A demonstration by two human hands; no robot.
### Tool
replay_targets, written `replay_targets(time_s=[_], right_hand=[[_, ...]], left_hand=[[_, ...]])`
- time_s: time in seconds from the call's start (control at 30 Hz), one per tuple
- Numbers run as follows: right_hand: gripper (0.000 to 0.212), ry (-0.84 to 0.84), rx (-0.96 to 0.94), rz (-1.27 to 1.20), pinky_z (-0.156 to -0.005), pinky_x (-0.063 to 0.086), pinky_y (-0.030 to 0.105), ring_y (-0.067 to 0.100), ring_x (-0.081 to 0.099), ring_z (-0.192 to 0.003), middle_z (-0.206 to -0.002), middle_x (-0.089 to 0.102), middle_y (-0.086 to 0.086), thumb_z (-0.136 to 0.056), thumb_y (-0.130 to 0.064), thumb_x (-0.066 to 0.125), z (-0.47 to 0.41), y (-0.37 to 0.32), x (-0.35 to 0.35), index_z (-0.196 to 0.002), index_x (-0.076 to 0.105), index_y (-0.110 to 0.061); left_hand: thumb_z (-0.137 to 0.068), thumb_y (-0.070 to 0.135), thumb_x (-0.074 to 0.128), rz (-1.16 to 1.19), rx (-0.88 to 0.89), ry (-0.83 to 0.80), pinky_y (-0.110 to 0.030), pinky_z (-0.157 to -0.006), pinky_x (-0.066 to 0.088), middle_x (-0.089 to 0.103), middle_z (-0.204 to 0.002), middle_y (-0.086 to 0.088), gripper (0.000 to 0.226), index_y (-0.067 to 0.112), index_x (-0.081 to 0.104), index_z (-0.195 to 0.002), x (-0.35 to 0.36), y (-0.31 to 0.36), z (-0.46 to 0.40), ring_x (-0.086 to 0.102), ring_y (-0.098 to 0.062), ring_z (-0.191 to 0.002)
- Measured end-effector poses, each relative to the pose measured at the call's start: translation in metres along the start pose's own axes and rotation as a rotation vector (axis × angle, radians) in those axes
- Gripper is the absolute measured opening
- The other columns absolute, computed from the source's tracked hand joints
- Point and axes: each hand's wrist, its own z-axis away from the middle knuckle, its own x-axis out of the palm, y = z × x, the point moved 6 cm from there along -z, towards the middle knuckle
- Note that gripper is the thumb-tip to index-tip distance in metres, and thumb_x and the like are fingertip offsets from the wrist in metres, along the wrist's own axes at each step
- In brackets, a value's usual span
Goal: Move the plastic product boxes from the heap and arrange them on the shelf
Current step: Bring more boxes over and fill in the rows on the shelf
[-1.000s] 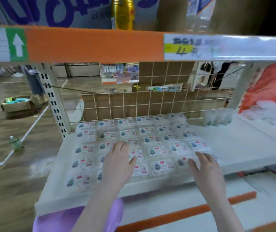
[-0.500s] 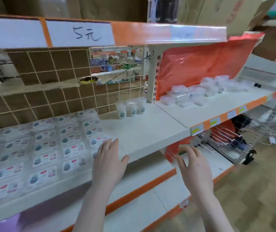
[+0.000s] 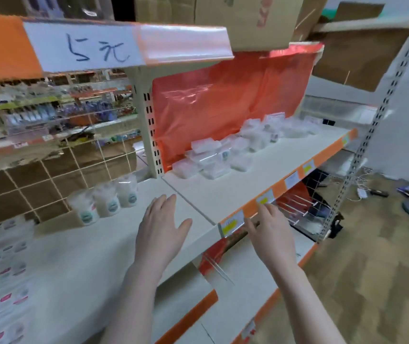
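While both hands are held out empty over the front of the unit, the cream shelf [image 3: 114, 247] is seen as the largest surface, a smooth, matt metal board running from the lower left to the right, with an orange edge strip [image 3: 280, 188] carrying small white and yellow price tags. Behind its right half a glossy, crinkled orange sheet [image 3: 225, 100] is hung as a backing, and behind its left half a wire grid [image 3: 37, 175] of square cells is fixed. At the far left of the board, flat labelled boxes [image 3: 2, 276] are laid in rows, blurred by motion. Against the orange sheet, the heap [image 3: 230, 150] of translucent, rectangular plastic product boxes is piled loosely, some tilted on others; it lies well beyond both hands, up and to the right of them. Nearer the grid, 3 frosted round tubs [image 3: 106, 201] with teal labels are stood side by side, left of the left hand and apart from it. The left hand [image 3: 161, 232] is shown flat, fingers straight and together, thumb spread, over bare board; whether it touches the surface cannot be told. The right hand [image 3: 270, 234] is shown with fingers loosely extended at the orange edge strip, close to a yellow tag, gripping nothing.
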Motion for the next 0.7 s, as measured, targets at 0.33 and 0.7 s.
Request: replay_targets(time_s=[0.33,0.7], right_hand=[[0.047,-0.031,0.001,0.046,-0.094,0.036,0.037,0.03,0.047,-0.116,-0.125,0.053,0.013,-0.093,-0.031,0.051,-0.15,0.06,0.013,-0.133,0.047,-0.007],[0.045,-0.211,-0.263,-0.039,-0.088,0.035,0.036,0.03,0.048,-0.111,-0.12,0.054,0.011,-0.091,-0.033,0.051,-0.269,0.082,0.072,-0.128,0.05,-0.008]], left_hand=[[-0.09,0.035,0.058,-0.003,0.065,-0.02,-0.025,-0.107,0.019,0.031,-0.15,-0.001,0.062,0.015,0.035,-0.143,0.057,0.066,-0.139,0.025,-0.016,-0.138],[-0.092,0.036,0.054,-0.047,-0.212,0.075,-0.024,-0.11,0.016,0.026,-0.154,0.001,0.062,0.017,0.03,-0.146,0.119,0.074,-0.19,0.018,-0.013,-0.142]])
